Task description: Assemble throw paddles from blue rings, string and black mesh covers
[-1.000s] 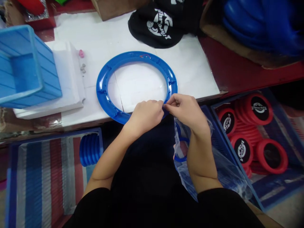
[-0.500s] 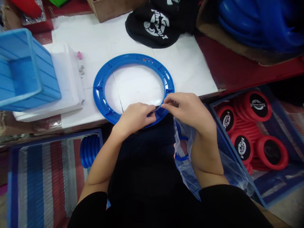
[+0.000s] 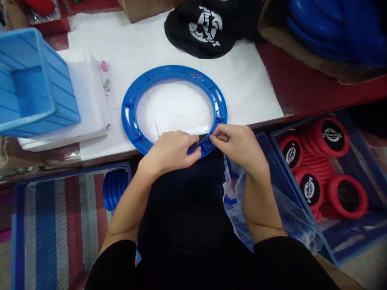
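A blue plastic ring lies at the front edge of the white work surface, its hollow ribbed side facing up. Small wired parts sit in its channel at the far right. My left hand is closed over the near rim, with thumb and forefinger curled at the channel. Just right of it, my right hand pinches at the ring's near right inner edge. Whatever is between those fingertips is too small to make out.
A light blue bin stands on white foam at left. Black printed cloth lies at the back. Red rings with black centres fill a crate at right. A clear plastic bag hangs by my right arm.
The whole view has shifted slightly, so most things appear a little further right. My left thumb and forefinger have parted slightly. Both hands stay at the ring's near side.
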{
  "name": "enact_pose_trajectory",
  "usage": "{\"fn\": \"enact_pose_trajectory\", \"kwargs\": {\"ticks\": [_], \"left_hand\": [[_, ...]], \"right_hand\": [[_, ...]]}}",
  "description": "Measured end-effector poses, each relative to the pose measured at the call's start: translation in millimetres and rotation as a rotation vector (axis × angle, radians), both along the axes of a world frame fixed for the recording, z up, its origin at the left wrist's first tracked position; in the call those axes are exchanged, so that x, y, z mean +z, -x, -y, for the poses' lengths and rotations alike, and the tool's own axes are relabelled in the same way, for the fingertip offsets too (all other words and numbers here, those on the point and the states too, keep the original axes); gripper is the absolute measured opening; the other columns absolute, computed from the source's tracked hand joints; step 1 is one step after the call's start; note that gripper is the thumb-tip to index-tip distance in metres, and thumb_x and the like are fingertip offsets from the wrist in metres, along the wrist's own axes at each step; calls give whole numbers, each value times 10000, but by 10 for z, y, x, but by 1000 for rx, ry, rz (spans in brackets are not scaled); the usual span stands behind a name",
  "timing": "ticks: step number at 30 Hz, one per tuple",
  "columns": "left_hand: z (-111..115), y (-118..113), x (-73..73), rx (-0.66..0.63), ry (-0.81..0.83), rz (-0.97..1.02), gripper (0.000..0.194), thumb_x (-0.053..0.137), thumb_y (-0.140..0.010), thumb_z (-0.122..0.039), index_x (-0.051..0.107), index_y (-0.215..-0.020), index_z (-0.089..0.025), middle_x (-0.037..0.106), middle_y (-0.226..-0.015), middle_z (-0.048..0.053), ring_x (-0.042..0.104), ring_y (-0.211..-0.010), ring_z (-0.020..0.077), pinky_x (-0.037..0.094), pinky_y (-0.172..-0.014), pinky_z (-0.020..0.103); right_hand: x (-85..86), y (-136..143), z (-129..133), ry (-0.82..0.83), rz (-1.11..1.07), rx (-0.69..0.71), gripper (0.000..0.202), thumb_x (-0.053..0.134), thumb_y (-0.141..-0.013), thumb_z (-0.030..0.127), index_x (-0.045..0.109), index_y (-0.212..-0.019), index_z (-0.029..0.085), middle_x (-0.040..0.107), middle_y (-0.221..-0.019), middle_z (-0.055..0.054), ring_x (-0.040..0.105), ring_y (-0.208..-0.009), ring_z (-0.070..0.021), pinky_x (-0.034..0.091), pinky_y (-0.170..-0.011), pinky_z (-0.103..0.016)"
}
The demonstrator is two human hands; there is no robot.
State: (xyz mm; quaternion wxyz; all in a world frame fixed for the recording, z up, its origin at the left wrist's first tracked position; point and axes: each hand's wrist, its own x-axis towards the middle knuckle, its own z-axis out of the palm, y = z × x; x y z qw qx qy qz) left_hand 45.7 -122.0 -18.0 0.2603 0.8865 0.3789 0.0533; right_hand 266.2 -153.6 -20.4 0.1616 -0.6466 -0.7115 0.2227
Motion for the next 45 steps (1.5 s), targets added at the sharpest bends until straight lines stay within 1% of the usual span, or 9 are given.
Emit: {"fn": "enact_pose_trajectory", "kwargs": {"ticks": [4,8,16,20,26,32,37,41,45], "left_hand": [[15,-183,72,66,-24,-71,274,495,-1004,-289,748,-987,-184,793,-951,113,712,-811,254,440,-683,349],[-71,-304,9,63,12,-48,287,479,-989,-236,738,-878,-181,763,-873,112,703,-802,256,458,-718,361],[-76,-321,-21,69,-4,-25,238,540,-957,-252,727,-826,-186,743,-819,105,674,-758,243,431,-681,348],[-73,-303,-55,46,15,-15,185,564,-920,-218,712,-813,-186,732,-792,88,651,-727,224,385,-640,333],[-81,-274,-89,38,1,-11,167,557,-898,-193,711,-836,-183,723,-797,81,623,-710,204,344,-624,321],[-102,-268,-60,20,52,5,181,553,-907,-195,731,-874,-184,721,-803,73,608,-699,191,360,-637,315],[-148,-214,-49,-4,65,25,171,556,-894,-182,723,-857,-186,713,-783,63,607,-701,194,352,-640,319],[-151,-178,-23,-20,121,78,183,562,-922,-214,711,-819,-188,731,-799,57,632,-711,189,395,-670,317],[-80,-289,36,48,88,26,296,464,-1007,-233,721,-874,-171,763,-879,104,695,-785,232,456,-721,341]], "right_hand": [[-54,28,39,-1,-48,-20,156,641,-924,230,631,-769,227,651,-709,5,522,-640,-161,337,-651,-323],[-59,24,40,8,-22,-26,173,638,-930,234,625,-757,228,647,-692,4,518,-634,-164,325,-651,-328],[-4,-20,-6,90,-70,-28,157,647,-928,240,650,-773,221,628,-683,14,505,-642,-155,331,-646,-320],[97,-154,-30,160,-122,26,175,698,-933,324,682,-793,221,566,-621,34,475,-618,-147,319,-616,-309],[235,-229,-109,41,-174,51,143,712,-939,315,739,-848,208,596,-663,16,497,-631,-146,338,-636,-317],[118,-153,-190,24,-99,39,131,708,-934,304,726,-838,217,616,-650,14,534,-646,-164,338,-655,-324],[-18,-124,-113,32,-63,-26,127,694,-933,297,708,-833,221,677,-698,-2,587,-682,-181,344,-666,-321],[-25,-34,-32,16,-10,-91,115,695,-917,282,698,-813,232,663,-689,9,570,-674,-177,337,-675,-323],[-17,43,9,30,14,-158,128,674,-900,255,684,-773,239,646,-675,11,552,-669,-178,320,-669,-323]]}}
